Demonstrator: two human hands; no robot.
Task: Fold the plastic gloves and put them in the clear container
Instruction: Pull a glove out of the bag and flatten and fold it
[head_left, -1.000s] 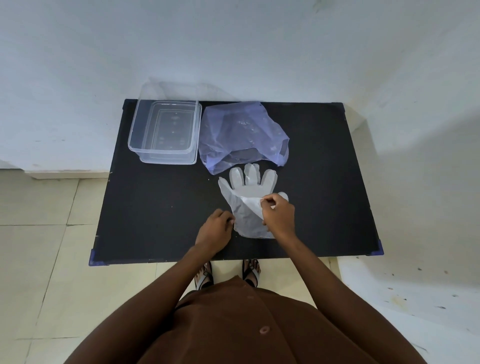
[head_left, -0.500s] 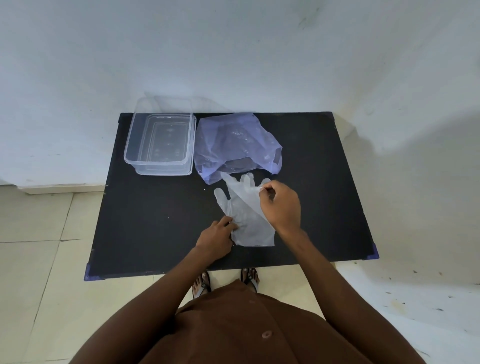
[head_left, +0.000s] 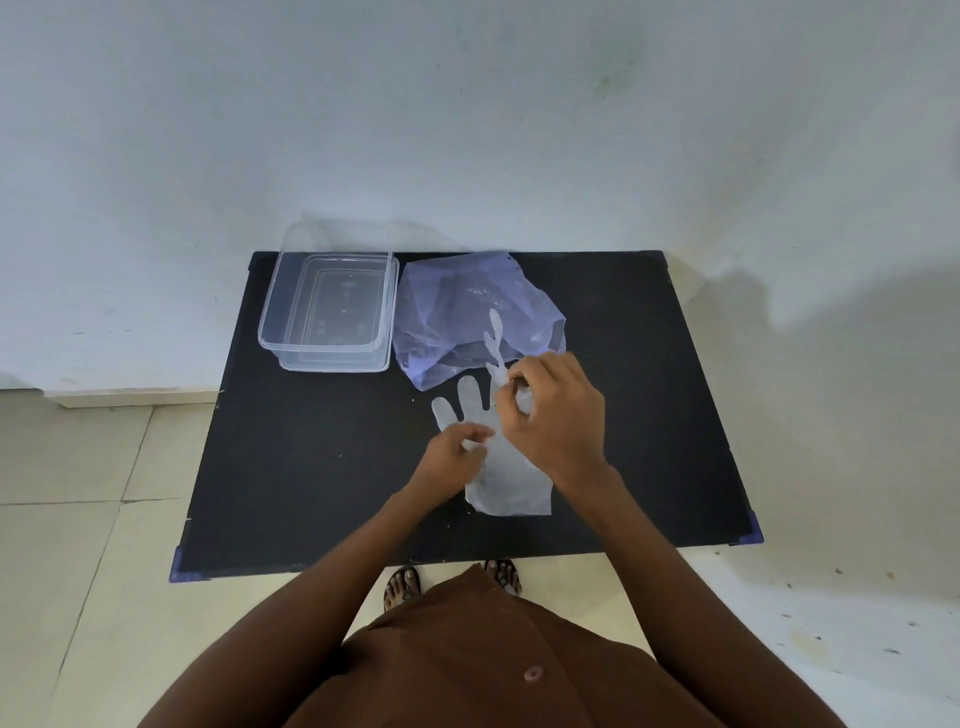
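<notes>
One black table (head_left: 311, 467), white wall (head_left: 467, 130), tiled floor (head_left: 78, 545)

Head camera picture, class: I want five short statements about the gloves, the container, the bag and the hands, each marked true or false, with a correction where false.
1. The clear container has no folded gloves in it. True.
2. The right hand pinches part of the plastic glove and lifts it off the table. True.
3. The left hand rests inside the container. False: it presses on the glove, near its thumb side.
4. The bluish plastic bag lies to the left of the container. False: it lies to its right.
5. The glove is already folded into a small square. False: its fingers are spread out and its cuff lies flat.
</notes>
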